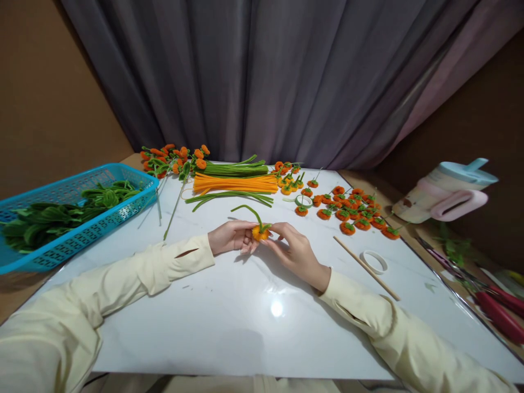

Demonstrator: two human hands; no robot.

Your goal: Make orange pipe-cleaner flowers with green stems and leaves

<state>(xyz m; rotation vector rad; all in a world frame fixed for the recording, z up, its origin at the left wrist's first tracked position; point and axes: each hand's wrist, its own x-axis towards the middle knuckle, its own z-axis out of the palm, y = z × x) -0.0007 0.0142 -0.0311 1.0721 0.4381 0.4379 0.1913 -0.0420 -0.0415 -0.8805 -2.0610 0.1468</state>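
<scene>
Between my hands, above the middle of the white table, is a small yellow-orange pipe-cleaner fruit [259, 234] with a green leafy top. A long green pipe cleaner [248, 208] rises from that top and bends over to the left. My left hand [232, 238] supports the fruit from the left, its fingers curled under it. My right hand [291, 248] pinches the fruit's right side near the green top with thumb and forefinger. Behind them lie loose green pipe cleaners [229, 197] and a bundle of orange pipe cleaners [235, 183].
Finished orange fruits [347, 213] cluster right of centre, near a tape roll [303, 201]. A wooden stick [364, 267] and white ring [374, 262] lie right. A blue basket [82, 229] of green leaves stands left. A tumbler [444, 191] and red-handled pliers [497, 316] are far right.
</scene>
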